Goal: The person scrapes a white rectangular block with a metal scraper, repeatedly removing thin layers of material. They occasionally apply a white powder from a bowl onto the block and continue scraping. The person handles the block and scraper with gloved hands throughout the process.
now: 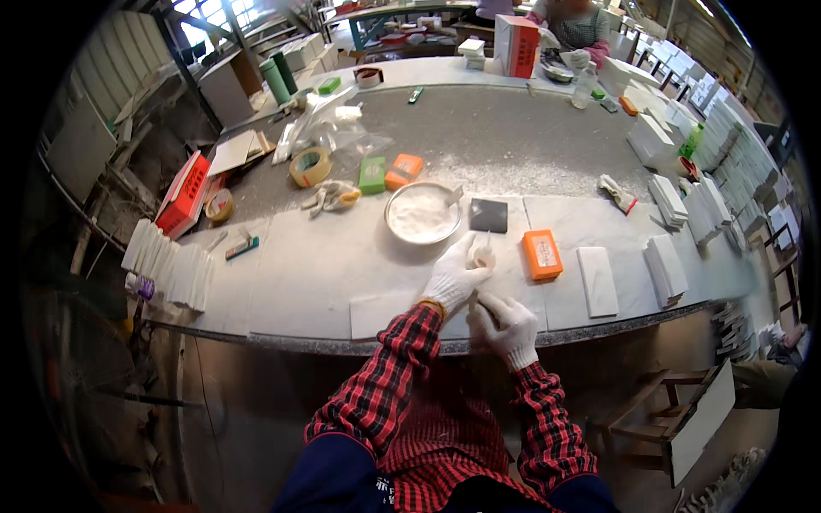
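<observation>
Both my hands wear white knitted gloves. My left hand (457,272) is closed above the white marble work surface, its fingers curled around something small and pale that I cannot make out. Just below it, close to the front edge, my right hand (508,328) has its fingers bent together; what they hold, if anything, is hidden. A white marble tile (373,318) lies partly under my left forearm. Beyond my left hand are a metal bowl of white powder (422,214) and a dark grey square pad (489,215). An orange block (542,254) lies to the right.
A single tile (598,281) and a tile stack (665,270) stand right; more tiles (184,274) stand left. Farther back lie a green block (372,175), tape (310,167), a loose glove (331,197) and plastic wrap (338,128). Another person (575,30) works across the table.
</observation>
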`<state>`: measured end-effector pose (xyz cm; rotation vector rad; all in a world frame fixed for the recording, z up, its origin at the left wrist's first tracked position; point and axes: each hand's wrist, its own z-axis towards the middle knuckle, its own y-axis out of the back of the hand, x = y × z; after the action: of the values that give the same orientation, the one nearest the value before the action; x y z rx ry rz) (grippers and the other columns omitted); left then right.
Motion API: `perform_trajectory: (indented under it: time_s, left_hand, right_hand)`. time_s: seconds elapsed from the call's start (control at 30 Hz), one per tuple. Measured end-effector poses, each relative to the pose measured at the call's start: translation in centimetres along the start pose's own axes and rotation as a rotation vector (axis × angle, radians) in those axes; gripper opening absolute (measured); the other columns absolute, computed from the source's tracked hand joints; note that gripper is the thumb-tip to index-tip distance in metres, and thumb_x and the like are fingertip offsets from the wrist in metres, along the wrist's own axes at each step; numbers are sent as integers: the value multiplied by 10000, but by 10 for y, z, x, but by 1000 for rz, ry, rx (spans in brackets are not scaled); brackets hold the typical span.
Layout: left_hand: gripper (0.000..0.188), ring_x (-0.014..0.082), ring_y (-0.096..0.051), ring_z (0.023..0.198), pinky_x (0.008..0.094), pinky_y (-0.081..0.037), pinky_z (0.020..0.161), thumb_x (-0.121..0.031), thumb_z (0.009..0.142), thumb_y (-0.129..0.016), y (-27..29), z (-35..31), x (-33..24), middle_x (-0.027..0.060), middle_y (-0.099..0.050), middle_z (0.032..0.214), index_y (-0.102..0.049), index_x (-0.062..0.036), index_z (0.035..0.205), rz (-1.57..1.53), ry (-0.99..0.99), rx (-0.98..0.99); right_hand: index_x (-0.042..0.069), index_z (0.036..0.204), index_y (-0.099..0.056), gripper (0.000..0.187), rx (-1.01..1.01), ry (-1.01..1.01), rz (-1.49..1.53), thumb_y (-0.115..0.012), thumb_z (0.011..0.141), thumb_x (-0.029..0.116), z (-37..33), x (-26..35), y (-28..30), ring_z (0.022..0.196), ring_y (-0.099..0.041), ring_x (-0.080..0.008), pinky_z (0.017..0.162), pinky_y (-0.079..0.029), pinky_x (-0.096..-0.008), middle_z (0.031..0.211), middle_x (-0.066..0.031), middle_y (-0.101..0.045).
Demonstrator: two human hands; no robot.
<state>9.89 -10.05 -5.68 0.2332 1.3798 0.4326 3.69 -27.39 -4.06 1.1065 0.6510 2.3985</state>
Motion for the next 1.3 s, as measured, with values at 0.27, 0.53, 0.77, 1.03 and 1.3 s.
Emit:
perform_trajectory:
  time_s: [0.27, 0.53, 0.77, 1.03, 1.3]
  left_hand:
    - [523, 187, -721, 1013, 321, -572, 893, -265, 919, -806, 15, 16, -45, 131, -761, 1178, -655, -35, 1364, -120, 296, 328]
    - [387, 131, -681, 1027, 295, -572, 884, -65, 994, -726, 118, -96, -41, 96, -705, 1251, -603, -20, 1357, -523, 360, 171]
    - [358, 119, -642, 867, 280, -539, 789, -233, 1094, -617, 165, -196, -33, 54, -670, 1069, -615, 17, 1350, -623, 621, -56]
    - [381, 136, -580, 712, 299, -470, 671, -325, 1102, -569, 160, -187, -12, 51, -642, 890, -665, 26, 1215, -654, 715, 55]
    - [424, 160, -569, 672, 331, -457, 641, -361, 1077, -593, 156, -185, 11, 71, -651, 863, -667, 42, 1187, -780, 747, 55]
  right_hand:
    - [112, 1076, -792, 202, -20, 19, -38, -797, 883, 172, 1, -8, 8, 734, -705, -339, 653, -566, -425, 875, -114, -738]
    - [137, 1073, -794, 171, -35, 32, -102, -808, 906, 168, -12, -33, -4, 675, -668, -289, 607, -540, -410, 776, -82, -672]
    - [142, 1079, -793, 172, -15, 22, -117, -801, 909, 169, -11, -31, -8, 675, -668, -282, 606, -538, -411, 772, -73, -662]
    - [139, 1094, -790, 190, -8, 24, -135, -805, 908, 173, -12, -34, -10, 715, -696, -273, 636, -559, -396, 830, -65, -712]
    - [137, 1103, -782, 203, -12, 34, -126, -805, 904, 169, -11, -35, -9, 720, -694, -276, 647, -559, -391, 833, -63, -712]
